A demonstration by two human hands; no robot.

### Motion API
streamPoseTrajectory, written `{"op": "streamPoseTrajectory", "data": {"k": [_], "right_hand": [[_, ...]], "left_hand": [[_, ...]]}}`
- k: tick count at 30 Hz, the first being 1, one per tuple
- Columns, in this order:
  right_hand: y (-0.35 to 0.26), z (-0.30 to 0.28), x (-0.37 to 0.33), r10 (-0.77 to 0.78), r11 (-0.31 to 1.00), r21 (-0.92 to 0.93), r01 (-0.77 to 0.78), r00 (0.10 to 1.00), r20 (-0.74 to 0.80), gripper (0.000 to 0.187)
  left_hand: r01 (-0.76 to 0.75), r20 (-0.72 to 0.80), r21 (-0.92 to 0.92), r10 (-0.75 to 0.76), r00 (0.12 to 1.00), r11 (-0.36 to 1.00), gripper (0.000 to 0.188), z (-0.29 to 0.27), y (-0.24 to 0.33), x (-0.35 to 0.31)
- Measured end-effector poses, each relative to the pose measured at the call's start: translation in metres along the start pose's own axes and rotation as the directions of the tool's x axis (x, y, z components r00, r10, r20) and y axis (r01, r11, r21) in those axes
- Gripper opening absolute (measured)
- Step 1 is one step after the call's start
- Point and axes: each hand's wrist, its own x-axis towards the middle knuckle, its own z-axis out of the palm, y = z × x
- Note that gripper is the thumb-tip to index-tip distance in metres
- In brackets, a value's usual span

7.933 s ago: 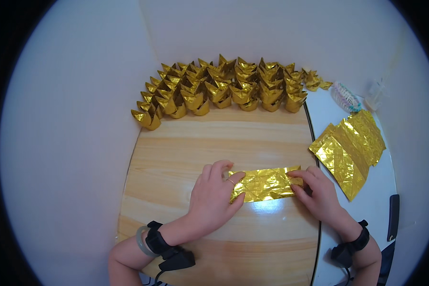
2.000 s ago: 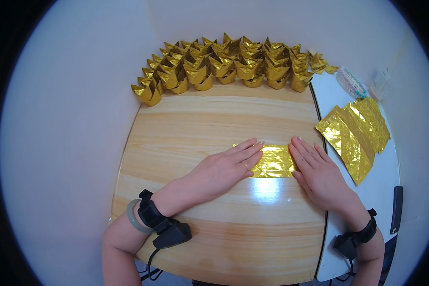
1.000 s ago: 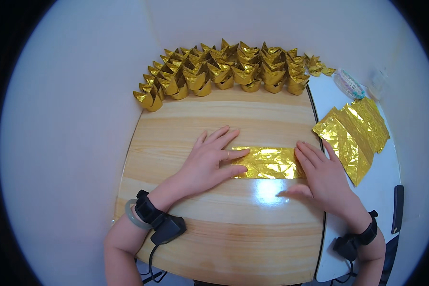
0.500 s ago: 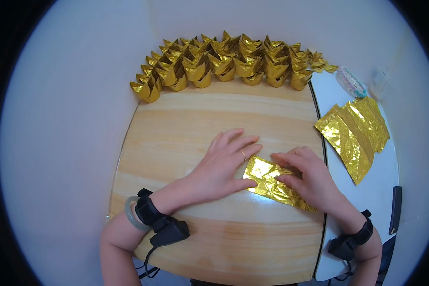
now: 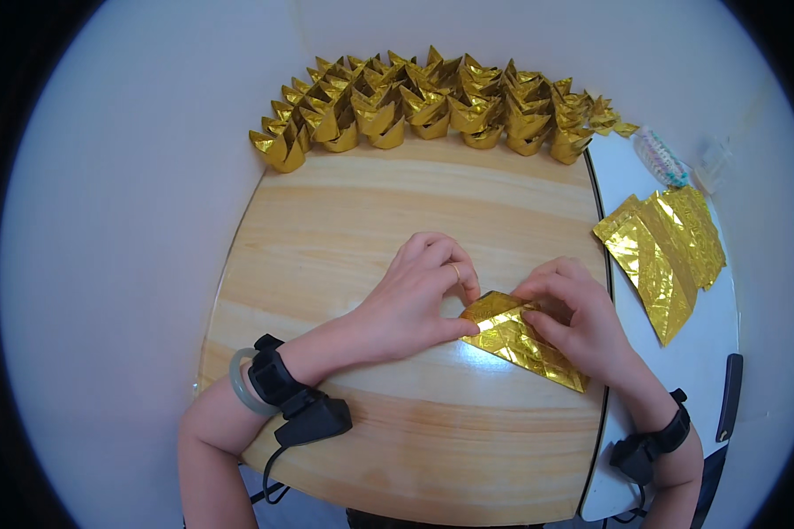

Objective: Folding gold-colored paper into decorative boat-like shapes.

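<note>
A shiny gold foil paper [image 5: 519, 342], folded into a strip, lies on the wood-grain table in front of me. Its left end now slants to a point where a corner is turned over. My left hand [image 5: 423, 295] pinches that left end between thumb and curled fingers. Farther right, my right hand [image 5: 582, 322] is closed on the strip's upper edge, thumb on top; it covers part of the right end. A ring sits on a left finger, and both wrists wear black strapped devices.
Stacked folded gold foil pieces [image 5: 384, 123] line the table's far edge in several rows. On the white surface to the right lie flat gold foil sheets [image 5: 657, 264], a patterned plastic package [image 5: 661, 157] and a dark, long-handled tool [image 5: 730, 397]. Walls [image 5: 123, 229] enclose the far and left sides.
The strip's squared left end has become slanted, its upper corner folded over. My left fingers have curled in from a spread position to pinch it. The right hand keeps its hold.
</note>
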Motion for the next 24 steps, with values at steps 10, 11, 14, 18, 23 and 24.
{"op": "streamPoseTrajectory", "data": {"k": [10,11,14,18,23,24], "right_hand": [[0.005,-0.002,-0.004,0.095,0.968,0.214,-0.13,0.982,0.165,0.018],[0.004,-0.002,-0.004,0.104,0.966,0.219,-0.14,0.98,0.169,0.017],[0.004,-0.001,-0.004,0.112,0.965,0.215,-0.147,0.979,0.169,0.015],[0.003,-0.001,-0.004,0.06,0.983,0.161,-0.084,0.988,0.144,0.014],[0.005,-0.001,-0.006,0.088,0.976,0.184,-0.117,0.983,0.161,0.009],[0.005,-0.001,-0.006,0.101,0.97,0.201,-0.134,0.981,0.167,0.009]], "left_hand": [[-0.127,0.149,-0.083,0.138,0.979,0.988,0.019,-0.009,0.0,0.001],[-0.126,0.149,-0.083,0.137,0.979,0.989,0.019,-0.009,0.0,0.001],[-0.126,0.194,-0.09,0.141,0.971,0.988,0.019,-0.012,0.0,0.0],[-0.144,0.193,-0.109,0.163,0.967,0.984,0.018,-0.011,-0.003,-0.001],[-0.142,0.22,-0.097,0.16,0.962,0.985,0.017,-0.013,-0.004,-0.001],[-0.149,0.214,-0.088,0.165,0.963,0.985,0.017,-0.013,-0.003,-0.001]]}}
